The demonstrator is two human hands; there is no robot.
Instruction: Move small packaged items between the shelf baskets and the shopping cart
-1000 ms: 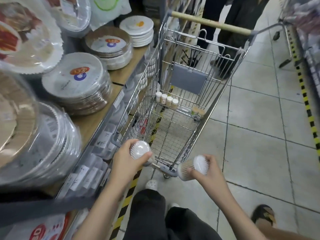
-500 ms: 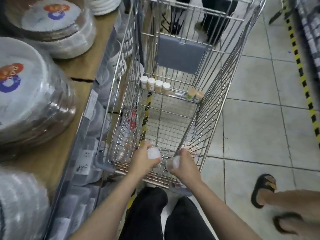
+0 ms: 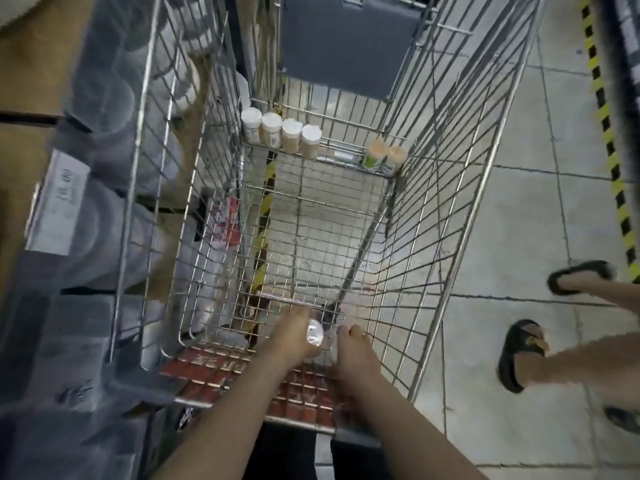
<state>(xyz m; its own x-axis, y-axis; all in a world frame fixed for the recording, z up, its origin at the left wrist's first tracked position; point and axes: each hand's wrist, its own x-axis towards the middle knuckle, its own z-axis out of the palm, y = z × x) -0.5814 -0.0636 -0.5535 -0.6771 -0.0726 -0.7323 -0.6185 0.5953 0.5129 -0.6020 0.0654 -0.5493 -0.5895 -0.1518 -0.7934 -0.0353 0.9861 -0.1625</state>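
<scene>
Both my hands reach down inside the wire shopping cart (image 3: 460,188), low at its near end. My left hand (image 3: 292,336) grips a small clear-topped round pack (image 3: 314,333). My right hand (image 3: 353,351) is curled round a second pack (image 3: 333,348), of which only a pale sliver shows beside the fingers. At the cart's far end stand several white-capped jars (image 3: 281,133) in a row, with two green-labelled tubs (image 3: 384,156) to their right. The two hands almost touch each other.
A shelf edge with price tags (image 3: 59,206) and wrapped goods runs along the cart's left side. Another person's feet in black sandals (image 3: 523,355) stand on the tiled floor at right. Yellow-black tape (image 3: 609,161) marks the floor further right.
Both hands, each holding a pack, have gone from outside the cart's near end down into its basket and come close together. The view has tilted down over the cart.
</scene>
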